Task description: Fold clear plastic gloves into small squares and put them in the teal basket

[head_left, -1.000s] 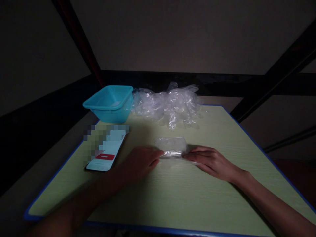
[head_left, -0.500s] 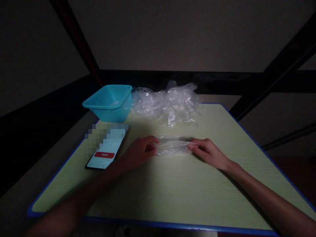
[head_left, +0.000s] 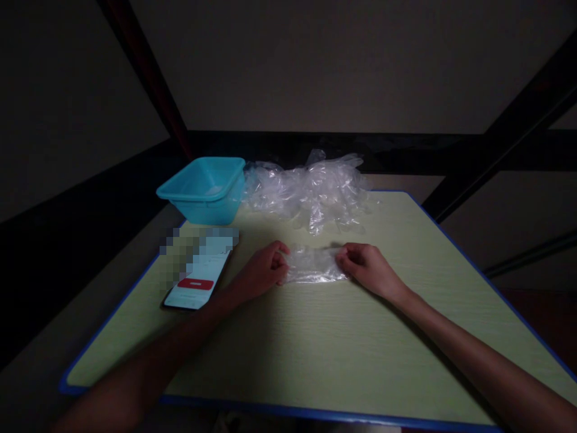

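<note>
Folded clear plastic glove (head_left: 314, 266) lies flat on the pale green table (head_left: 315, 349), mid-board. I see my left hand (head_left: 264, 270) pinching its left end and my right hand (head_left: 367, 267) pinching its right end. Beyond sit a heap of plastic gloves (head_left: 311, 189), a teal tub (head_left: 205, 189) and a phone (head_left: 198, 270).

Both hands (head_left: 264, 273) (head_left: 367, 269) pinch folded plastic glove (head_left: 313, 266) on table (head_left: 315, 349).

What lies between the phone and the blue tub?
In the head view only bare tabletop shows between the phone and the blue tub; nothing lies in that stretch.
</note>
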Motion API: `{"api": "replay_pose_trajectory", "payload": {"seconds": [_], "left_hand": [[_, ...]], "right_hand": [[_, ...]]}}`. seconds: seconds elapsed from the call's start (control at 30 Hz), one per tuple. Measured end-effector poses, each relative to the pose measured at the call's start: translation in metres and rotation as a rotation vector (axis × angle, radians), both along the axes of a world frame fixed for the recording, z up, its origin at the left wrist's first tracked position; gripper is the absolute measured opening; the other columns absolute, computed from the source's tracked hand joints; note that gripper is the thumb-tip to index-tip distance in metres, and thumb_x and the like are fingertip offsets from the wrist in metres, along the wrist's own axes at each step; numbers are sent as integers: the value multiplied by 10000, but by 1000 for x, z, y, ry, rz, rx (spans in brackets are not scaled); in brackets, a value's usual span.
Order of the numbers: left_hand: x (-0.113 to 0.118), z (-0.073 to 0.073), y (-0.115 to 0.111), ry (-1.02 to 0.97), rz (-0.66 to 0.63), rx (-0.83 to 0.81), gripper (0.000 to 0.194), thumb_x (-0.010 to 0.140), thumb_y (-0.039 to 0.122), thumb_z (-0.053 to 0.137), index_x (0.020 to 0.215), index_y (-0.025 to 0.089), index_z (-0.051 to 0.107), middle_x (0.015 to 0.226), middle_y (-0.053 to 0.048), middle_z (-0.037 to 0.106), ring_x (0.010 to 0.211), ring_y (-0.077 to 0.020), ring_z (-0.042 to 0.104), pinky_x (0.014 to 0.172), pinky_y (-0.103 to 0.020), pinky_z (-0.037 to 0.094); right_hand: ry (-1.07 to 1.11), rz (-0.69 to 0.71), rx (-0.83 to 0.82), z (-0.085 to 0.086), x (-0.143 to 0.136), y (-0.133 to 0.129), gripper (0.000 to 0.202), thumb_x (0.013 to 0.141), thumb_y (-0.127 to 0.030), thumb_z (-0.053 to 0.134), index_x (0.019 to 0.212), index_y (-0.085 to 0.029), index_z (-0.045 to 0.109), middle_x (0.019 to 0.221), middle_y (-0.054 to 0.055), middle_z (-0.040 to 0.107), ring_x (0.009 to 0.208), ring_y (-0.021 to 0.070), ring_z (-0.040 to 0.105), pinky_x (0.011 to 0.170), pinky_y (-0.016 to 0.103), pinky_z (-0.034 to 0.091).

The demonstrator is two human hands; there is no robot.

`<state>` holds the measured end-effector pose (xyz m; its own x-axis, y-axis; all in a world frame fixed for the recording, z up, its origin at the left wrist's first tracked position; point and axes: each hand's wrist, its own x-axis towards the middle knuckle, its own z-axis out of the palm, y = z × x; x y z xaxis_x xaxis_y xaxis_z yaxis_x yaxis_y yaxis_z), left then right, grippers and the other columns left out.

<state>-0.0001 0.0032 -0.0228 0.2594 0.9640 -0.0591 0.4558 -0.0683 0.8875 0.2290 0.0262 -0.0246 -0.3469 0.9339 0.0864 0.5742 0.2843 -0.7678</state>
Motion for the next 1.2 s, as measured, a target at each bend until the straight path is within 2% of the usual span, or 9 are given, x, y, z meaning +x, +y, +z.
{"api": "replay_pose_trajectory", "payload": {"seconds": [0.23,0.4,0.53,0.73,1.03,1.1,1.2], "left_hand": [[2,2,-1,47,38,43,255,652,93,534,886,169,465,534,90,497,486,-86,498,472,-174,351],[1,-1,-2,80,33,52,312,636,92,538,935,163,483,544,86,509,498,-95,496,491,-186,356],[1,-3,-2,122,26,92,343,633,92,519,967,165,494,531,94,487,489,-97,483,494,-192,345],[4,-3,-4,207,42,118,386,622,68,504,996,163,507,516,105,455,483,-93,462,489,-192,328],[6,0,-6,224,49,138,319,688,131,539,1005,150,505,527,92,461,502,-99,463,487,-198,318],[7,1,-7,241,64,155,298,699,141,533,996,148,511,520,93,456,493,-99,453,486,-203,314],[8,-1,-7,271,111,208,265,702,133,514,965,157,528,510,95,441,478,-94,431,481,-204,298]], "right_hand": [[-118,-94,185,-1,-6,-6,108,763,-272,456,741,-192,524,517,-7,530,456,135,473,458,247,320],[-195,-117,213,-5,-6,-7,237,788,-279,440,978,-172,533,576,4,569,491,167,507,487,268,343],[-263,-135,242,-9,-6,-8,296,811,-286,431,1069,-166,509,607,11,590,512,181,525,502,275,337],[-409,-164,325,-9,-5,-9,313,819,-312,468,1099,-175,496,682,34,622,575,198,560,508,274,324],[-367,-174,292,-12,5,-4,293,828,-276,453,1092,-155,494,660,29,597,566,192,539,528,293,364],[-352,-159,327,-12,6,-3,272,829,-257,448,1072,-153,512,714,53,607,624,208,557,565,316,405],[-290,-95,466,-9,7,-3,216,834,-230,436,989,-144,560,879,121,608,813,252,569,688,377,461]]}}
